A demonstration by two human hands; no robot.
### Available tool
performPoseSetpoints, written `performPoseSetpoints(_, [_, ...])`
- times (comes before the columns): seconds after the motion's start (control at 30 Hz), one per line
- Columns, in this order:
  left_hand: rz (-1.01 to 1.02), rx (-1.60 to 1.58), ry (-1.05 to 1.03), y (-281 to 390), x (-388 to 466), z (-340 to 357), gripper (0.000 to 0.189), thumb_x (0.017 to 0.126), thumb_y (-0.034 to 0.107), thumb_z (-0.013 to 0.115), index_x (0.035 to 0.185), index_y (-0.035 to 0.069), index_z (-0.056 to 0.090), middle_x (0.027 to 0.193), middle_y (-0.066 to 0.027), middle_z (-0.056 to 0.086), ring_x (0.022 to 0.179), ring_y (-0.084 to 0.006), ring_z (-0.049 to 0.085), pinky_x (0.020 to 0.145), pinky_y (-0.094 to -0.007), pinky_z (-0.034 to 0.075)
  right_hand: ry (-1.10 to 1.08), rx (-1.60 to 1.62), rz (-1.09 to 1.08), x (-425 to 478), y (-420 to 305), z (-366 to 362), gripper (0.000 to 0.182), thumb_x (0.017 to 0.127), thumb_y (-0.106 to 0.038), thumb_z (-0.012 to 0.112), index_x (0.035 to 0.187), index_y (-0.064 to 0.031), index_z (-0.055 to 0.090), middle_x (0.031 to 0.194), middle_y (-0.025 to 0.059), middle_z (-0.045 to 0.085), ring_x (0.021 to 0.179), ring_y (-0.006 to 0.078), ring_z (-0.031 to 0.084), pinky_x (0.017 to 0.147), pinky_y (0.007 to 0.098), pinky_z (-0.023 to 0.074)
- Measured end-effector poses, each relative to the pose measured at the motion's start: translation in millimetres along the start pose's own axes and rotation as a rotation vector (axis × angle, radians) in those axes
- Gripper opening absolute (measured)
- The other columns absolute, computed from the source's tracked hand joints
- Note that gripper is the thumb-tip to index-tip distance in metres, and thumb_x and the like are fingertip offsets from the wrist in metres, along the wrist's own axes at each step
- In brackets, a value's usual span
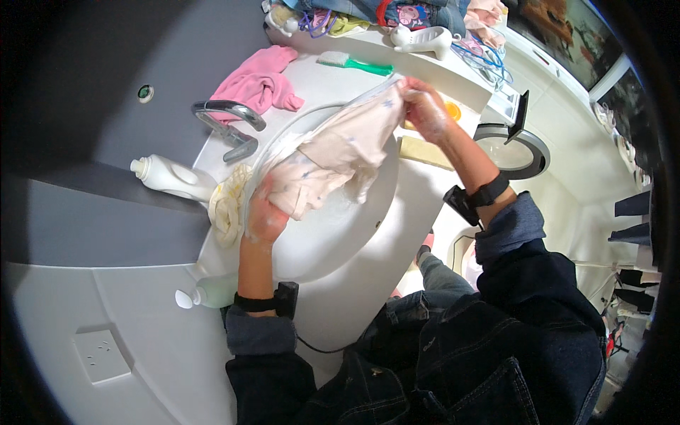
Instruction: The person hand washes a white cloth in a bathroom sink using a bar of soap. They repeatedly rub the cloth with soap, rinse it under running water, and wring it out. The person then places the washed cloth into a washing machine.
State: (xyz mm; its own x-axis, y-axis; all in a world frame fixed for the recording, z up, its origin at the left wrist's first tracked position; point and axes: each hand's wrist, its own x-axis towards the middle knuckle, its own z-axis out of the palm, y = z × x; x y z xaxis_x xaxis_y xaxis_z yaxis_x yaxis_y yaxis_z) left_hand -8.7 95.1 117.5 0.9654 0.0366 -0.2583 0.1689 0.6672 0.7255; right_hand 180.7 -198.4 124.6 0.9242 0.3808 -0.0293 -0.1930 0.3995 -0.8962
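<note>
A wet, pale pink patterned garment [340, 154] is stretched between my two hands over a white washbasin [340, 249]. My right hand [423, 109] grips its upper end, raised near the far right rim. At the basin's left rim, my left hand [267, 215] holds the lower end; the cloth partly hides its fingers. Suds cling to both hands. Beyond the left hand, a chrome faucet [241, 125] leans over the rim. The part of the basin behind the garment is hidden.
Around the basin lie a pink cloth [260, 79], a green-handled brush [356, 64], a yellow bar [425, 152] and a crumpled cream cloth [228, 207]. A white bottle [175, 178] and a pale green bottle [215, 292] stand left. A ledge [361, 45] holds clothes behind.
</note>
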Motion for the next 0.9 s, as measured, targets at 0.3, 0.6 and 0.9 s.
performPoseSetpoints(0.3, [0.030,-0.126,0.081,-13,-24,-11,0.045,0.098,0.031,0.033,0.132,0.001,0.036,0.131,-0.0144,0.044,0.120,-0.0301,0.044,0.102,-0.0454,0.035,-0.089,0.127,0.041,4,-34,-17,0.022,0.095,-0.023,0.045,0.109,-0.0088,0.053,0.103,0.0037,0.060,0.096,0.0162,0.059,0.088,0.0329,0.0477])
performPoseSetpoints(0.6, [-0.001,-0.174,-0.044,-16,-29,-8,0.047,0.097,0.032,0.034,0.131,0.001,0.037,0.129,-0.0152,0.047,0.118,-0.0303,0.046,0.097,-0.0460,0.038,-0.165,0.204,0.062,2,-46,-4,0.022,0.094,-0.023,0.047,0.110,-0.0094,0.053,0.098,0.0012,0.061,0.090,0.0140,0.060,0.085,0.0319,0.0492])
performPoseSetpoints(0.9, [0.160,-0.188,0.130,-24,-17,-41,0.041,0.094,0.017,0.037,0.130,-0.002,0.039,0.128,-0.0154,0.048,0.118,-0.0297,0.046,0.102,-0.0427,0.035,-0.291,0.066,0.100,5,-18,6,0.026,0.092,-0.025,0.052,0.114,-0.0111,0.053,0.105,-0.0031,0.056,0.100,0.0107,0.053,0.090,0.0300,0.0429])
